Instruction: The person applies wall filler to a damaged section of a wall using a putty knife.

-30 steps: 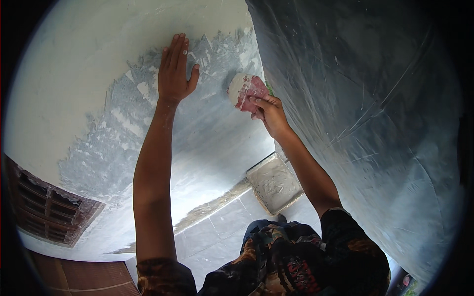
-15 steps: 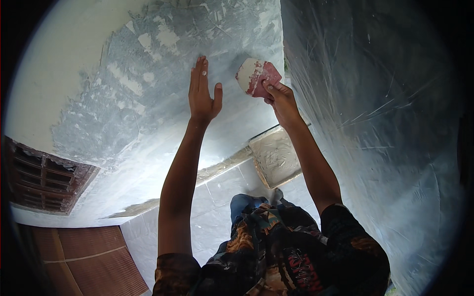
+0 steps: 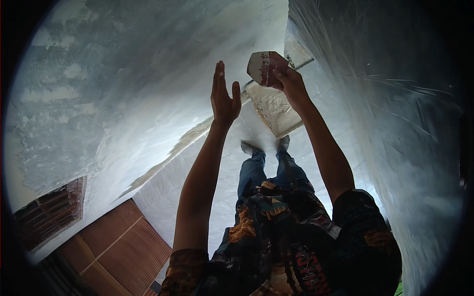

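Wall [image 3: 98,74], left and far: grey, patched with white. Judgement: thin, even passes, the blade held low and pressed evenly along its edge, should suit this surface best.

Plastic sheet [image 3: 405,163], right: translucent, creased, best kept clear of the blade.

Tray [image 3: 264,121], far of the feet, part-hidden by scraper and right hand: holds pale filler [image 3: 276,106]. Judgement: small, level loads would limit drips.

Left hand [image 3: 225,98], raised left of the scraper: spread flat, fingers together, thumb apart, grasping nothing; contact with the wall cannot be made out.

Right hand [image 3: 292,85], raised right: closed in a pinch on the scraper's right end, thumb across the upper face.

Scraper [image 3: 266,68], between the two hands: flat, red, left part coated pale. Judgement: a wiped edge should leave fewer ridges.
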### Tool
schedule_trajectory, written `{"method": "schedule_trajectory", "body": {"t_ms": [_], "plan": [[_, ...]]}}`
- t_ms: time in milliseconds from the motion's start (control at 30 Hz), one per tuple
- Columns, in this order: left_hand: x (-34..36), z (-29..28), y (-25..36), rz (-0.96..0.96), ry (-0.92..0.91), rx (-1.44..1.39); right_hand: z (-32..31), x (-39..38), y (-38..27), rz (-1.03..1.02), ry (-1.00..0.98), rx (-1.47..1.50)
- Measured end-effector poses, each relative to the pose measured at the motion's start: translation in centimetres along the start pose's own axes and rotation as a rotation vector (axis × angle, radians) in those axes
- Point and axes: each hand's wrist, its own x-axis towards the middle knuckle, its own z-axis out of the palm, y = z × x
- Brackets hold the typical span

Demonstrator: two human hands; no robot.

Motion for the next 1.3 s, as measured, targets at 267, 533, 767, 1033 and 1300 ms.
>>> {"method": "schedule_trajectory", "body": {"t_ms": [267,533,767,1033,1300], "plan": [[-5.6,6.1,-4.1,-0.156,-0.142,-0.022,-7.6,1.8,9.7,0.218,0.156,-0.189],[-10.5,10.2,-7.8,-0.268,-0.236,-0.025,-13.4,4.0,19.0,0.279,0.238,-0.420],[-13.2,12.7,-9.7,-0.350,-0.254,-0.002,-15.4,8.2,24.3,0.184,0.139,-0.905],[-15.2,13.4,-12.2,-0.346,-0.291,0.002,-14.1,13.8,29.3,0.217,0.100,-0.978],[-16.2,13.7,-13.6,-0.349,-0.295,-0.021,-12.7,15.8,32.9,0.213,0.110,-1.056]]}}
